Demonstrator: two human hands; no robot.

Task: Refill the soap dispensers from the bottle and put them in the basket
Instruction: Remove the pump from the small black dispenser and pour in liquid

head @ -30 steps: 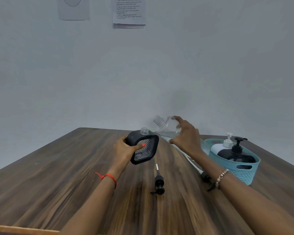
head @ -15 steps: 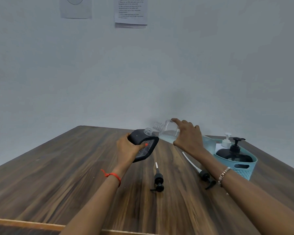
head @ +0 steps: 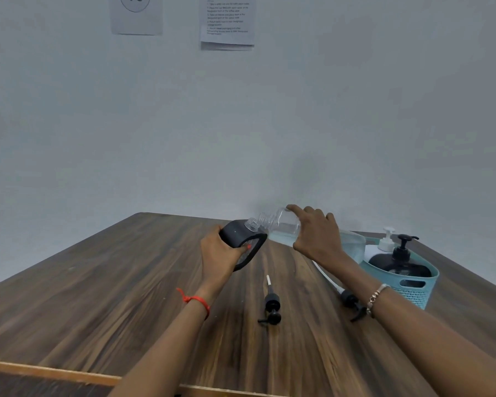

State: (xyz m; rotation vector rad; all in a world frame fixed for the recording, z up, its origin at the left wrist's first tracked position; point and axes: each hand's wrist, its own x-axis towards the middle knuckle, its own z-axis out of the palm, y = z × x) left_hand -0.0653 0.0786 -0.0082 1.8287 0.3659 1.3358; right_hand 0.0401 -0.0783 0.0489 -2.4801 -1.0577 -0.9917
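My left hand point(head: 218, 255) grips a black square soap dispenser point(head: 239, 235) with its clear threaded neck open and tilted toward the right. My right hand point(head: 317, 235) holds a clear bottle point(head: 281, 228) on its side, bluish liquid pooled low in it, its open mouth almost touching the dispenser's neck. A black pump head point(head: 272, 306) lies on the table between my arms. A second pump with a long white tube point(head: 349, 298) lies partly under my right forearm. The teal basket point(head: 413, 287) at the right holds a black dispenser point(head: 400, 265) and a white one point(head: 385, 243).
The wooden table point(head: 98, 296) runs back to a plain wall, its near edge at the bottom of the view. Two paper sheets point(head: 226, 21) hang high on the wall. Something pale and translucent point(head: 352, 245) sits between the bottle and the basket.
The dispenser has tipped further so its neck points at the bottle. The bottle has come down and left until its mouth meets the neck.
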